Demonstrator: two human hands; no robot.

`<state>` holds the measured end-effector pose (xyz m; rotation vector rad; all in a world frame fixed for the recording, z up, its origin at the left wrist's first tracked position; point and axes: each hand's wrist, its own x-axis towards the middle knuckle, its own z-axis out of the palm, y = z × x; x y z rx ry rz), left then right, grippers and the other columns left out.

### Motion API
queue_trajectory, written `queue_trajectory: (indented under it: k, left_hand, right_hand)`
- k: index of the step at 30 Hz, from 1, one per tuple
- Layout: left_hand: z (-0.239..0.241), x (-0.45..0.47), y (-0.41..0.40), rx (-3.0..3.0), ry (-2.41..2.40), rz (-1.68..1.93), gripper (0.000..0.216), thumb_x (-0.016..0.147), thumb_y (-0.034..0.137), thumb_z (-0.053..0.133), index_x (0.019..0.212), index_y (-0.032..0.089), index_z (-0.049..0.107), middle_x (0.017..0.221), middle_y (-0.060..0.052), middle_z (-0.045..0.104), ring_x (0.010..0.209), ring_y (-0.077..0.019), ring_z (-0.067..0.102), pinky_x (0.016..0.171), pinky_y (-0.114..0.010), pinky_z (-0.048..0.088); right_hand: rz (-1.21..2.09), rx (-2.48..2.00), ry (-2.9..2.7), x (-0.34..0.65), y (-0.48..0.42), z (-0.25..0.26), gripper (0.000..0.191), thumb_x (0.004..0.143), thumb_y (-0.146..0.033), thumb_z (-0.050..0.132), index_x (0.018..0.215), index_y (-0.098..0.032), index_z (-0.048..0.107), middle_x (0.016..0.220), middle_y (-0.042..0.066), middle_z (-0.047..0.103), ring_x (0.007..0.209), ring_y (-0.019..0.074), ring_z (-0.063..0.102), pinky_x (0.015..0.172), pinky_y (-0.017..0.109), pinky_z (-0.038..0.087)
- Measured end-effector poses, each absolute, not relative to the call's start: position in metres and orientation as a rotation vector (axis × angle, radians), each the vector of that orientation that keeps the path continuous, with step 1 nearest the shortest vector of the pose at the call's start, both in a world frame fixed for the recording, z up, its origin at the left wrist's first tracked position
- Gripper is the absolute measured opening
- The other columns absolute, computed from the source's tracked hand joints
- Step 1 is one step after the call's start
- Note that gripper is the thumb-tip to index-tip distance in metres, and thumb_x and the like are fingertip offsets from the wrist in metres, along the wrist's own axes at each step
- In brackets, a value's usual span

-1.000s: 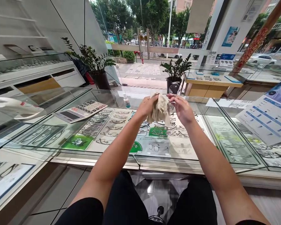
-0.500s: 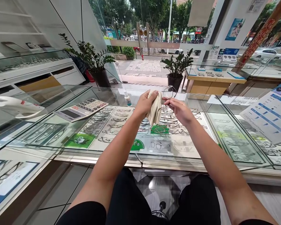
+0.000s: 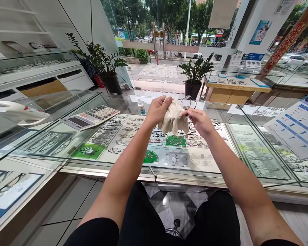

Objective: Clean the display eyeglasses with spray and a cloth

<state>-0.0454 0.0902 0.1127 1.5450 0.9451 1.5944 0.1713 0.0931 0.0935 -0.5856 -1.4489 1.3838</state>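
Observation:
My left hand (image 3: 158,110) pinches a cream cleaning cloth (image 3: 173,118), which hangs spread out above the glass counter. In my right hand (image 3: 198,120) is a pair of thin dark-framed eyeglasses (image 3: 188,102), gripped between thumb and fingers with one round lens showing above them. The cloth's right edge reaches the fingertips of my right hand; whether it is pinched there too I cannot make out. Behind my left hand stands a small spray bottle (image 3: 141,107) on the counter.
The glass display counter (image 3: 133,172) holds rows of eyeglasses under its top. A calculator (image 3: 91,117) lies on it at left, beside a white handheld device (image 3: 17,111). A printed sign (image 3: 295,123) stands at right. Potted plants (image 3: 193,77) stand beyond the counter.
The cloth has gone from a narrow, bunched hang to a wider spread, its right side now reaching my right hand. The eyeglasses have shifted slightly to the right in view.

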Motion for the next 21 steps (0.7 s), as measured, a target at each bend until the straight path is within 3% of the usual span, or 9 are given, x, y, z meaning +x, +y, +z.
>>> queue_trajectory:
  k: [4, 8, 12, 17, 21]
  left_hand:
    - [0.115, -0.051, 0.089, 1.593, 0.975, 1.627, 0.064, 0.087, 0.079, 0.083, 0.076, 0.019, 0.064, 0.066, 0.002, 0.054, 0.062, -0.0124, 0.044, 0.058, -0.027, 0.034]
    - [0.112, -0.048, 0.090, 1.577, 0.977, 1.611, 0.064, 0.087, 0.080, 0.082, 0.080, 0.020, 0.063, 0.068, 0.001, 0.057, 0.060, -0.0125, 0.048, 0.057, -0.026, 0.036]
    - [0.106, -0.043, 0.093, 1.518, 0.952, 1.578, 0.069, 0.081, 0.085, 0.084, 0.085, 0.023, 0.055, 0.068, 0.001, 0.061, 0.058, -0.0134, 0.052, 0.053, -0.025, 0.036]
    - [0.107, -0.036, 0.090, 1.455, 0.969, 1.521, 0.054, 0.094, 0.065, 0.082, 0.087, 0.024, 0.049, 0.067, 0.004, 0.057, 0.058, -0.0118, 0.051, 0.056, -0.023, 0.041]
    - [0.109, -0.031, 0.085, 1.499, 0.945, 1.440, 0.045, 0.094, 0.055, 0.080, 0.084, 0.023, 0.049, 0.070, 0.005, 0.054, 0.062, -0.0111, 0.049, 0.060, -0.022, 0.041]
  right_hand:
    - [1.351, -0.599, -1.404, 0.175, 0.097, 0.094, 0.022, 0.076, -0.049, 0.091, 0.079, -0.028, 0.091, 0.097, 0.004, 0.080, 0.109, 0.0251, 0.067, 0.106, 0.038, 0.050]
    - [1.365, -0.532, -1.379, 0.177, 0.097, 0.096, 0.021, 0.079, -0.050, 0.090, 0.082, -0.030, 0.092, 0.116, 0.004, 0.081, 0.137, 0.0303, 0.064, 0.121, 0.041, 0.046]
    - [1.360, -0.471, -1.447, 0.175, 0.092, 0.098, 0.025, 0.081, -0.055, 0.090, 0.084, -0.031, 0.092, 0.140, 0.003, 0.078, 0.159, 0.0335, 0.051, 0.137, 0.044, 0.033]
    - [1.341, -0.508, -1.521, 0.172, 0.088, 0.098, 0.036, 0.080, -0.067, 0.092, 0.086, -0.032, 0.091, 0.160, 0.000, 0.069, 0.173, 0.0358, 0.034, 0.143, 0.048, 0.024]
    - [1.304, -0.526, -1.472, 0.173, 0.091, 0.097, 0.038, 0.080, -0.068, 0.091, 0.087, -0.031, 0.089, 0.163, 0.000, 0.067, 0.173, 0.0347, 0.034, 0.143, 0.049, 0.024]
